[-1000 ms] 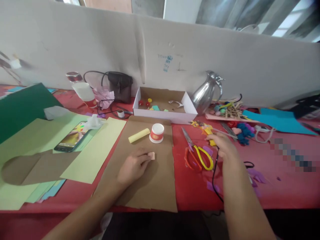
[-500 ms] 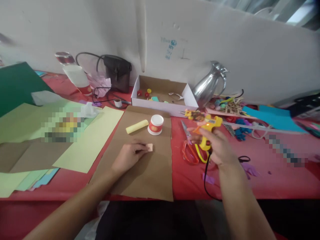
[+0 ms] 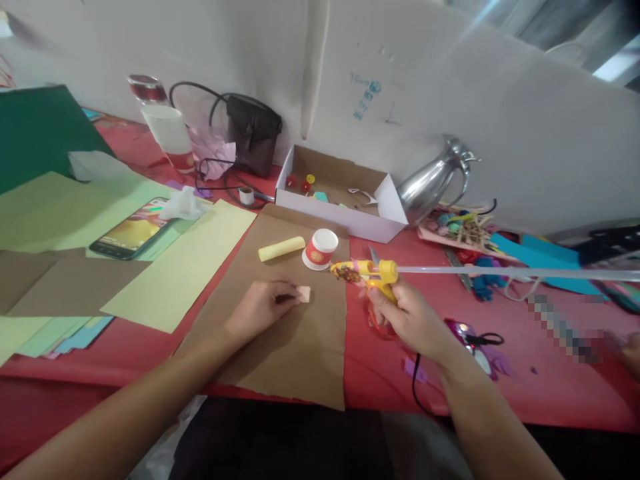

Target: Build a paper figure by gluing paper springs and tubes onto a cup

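My left hand [image 3: 265,305] pinches a small pale square piece [image 3: 305,294] just above or on a brown cardboard sheet [image 3: 280,353]. What the piece is made of I cannot tell. In my right hand [image 3: 413,320] is a yellow hot glue gun [image 3: 365,271], its nozzle pointing left near the cup. A long clear glue stick [image 3: 500,272] juts from its back. Beyond my left hand, a red and white paper cup [image 3: 321,250] stands beside a rolled yellow paper tube [image 3: 281,249]. Scissors with red handles [image 3: 376,317] lie partly hidden behind my right hand.
A white box [image 3: 345,217] with small craft bits stands behind the cardboard, a steel jug [image 3: 435,177] beside it. At left are coloured paper sheets [image 3: 185,273] and a phone [image 3: 133,230]. A black bag [image 3: 253,130] leans on the wall. Another person's hand [image 3: 630,353] shows at the right edge.
My right hand has brought the glue gun left and lower, level and closer to the small piece. The glue stick now shows clearly behind it. My left hand keeps its pinch. The view has shifted slightly.
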A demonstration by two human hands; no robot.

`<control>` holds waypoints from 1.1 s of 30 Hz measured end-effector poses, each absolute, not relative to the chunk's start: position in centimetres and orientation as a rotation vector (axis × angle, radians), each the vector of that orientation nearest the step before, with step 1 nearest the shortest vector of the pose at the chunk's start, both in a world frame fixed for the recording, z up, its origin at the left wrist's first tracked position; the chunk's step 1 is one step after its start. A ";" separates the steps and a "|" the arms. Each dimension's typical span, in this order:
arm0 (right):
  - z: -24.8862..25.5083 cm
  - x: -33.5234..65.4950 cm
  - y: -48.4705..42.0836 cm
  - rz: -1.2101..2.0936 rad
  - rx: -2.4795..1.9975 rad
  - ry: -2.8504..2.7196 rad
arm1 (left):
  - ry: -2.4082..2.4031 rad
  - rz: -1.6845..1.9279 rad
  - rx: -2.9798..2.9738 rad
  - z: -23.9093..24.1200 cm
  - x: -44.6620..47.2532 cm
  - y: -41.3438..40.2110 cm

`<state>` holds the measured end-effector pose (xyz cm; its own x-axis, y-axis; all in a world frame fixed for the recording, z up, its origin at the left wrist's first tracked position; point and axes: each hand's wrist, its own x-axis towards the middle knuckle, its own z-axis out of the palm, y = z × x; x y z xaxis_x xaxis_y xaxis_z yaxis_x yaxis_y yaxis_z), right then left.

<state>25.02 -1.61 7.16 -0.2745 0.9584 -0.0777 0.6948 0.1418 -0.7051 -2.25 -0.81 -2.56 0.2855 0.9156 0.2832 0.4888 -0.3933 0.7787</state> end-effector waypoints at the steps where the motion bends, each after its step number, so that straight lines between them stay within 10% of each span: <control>1: 7.4 25.0 -1.2 0.893 -1.583 -2.006 | 1.243 0.992 2.008 -2.6 -2.3 -0.8; 33: 9.9 22.6 -1.1 1.075 -1.628 -2.188 | 1.457 0.868 1.968 -2.5 -2.1 -0.7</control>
<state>22.62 -1.14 9.93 -0.3682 0.8963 -0.2470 0.7434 0.1243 -0.6572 -2.11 -0.72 -2.55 0.2089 0.9613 0.1798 0.6155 -0.2721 0.7397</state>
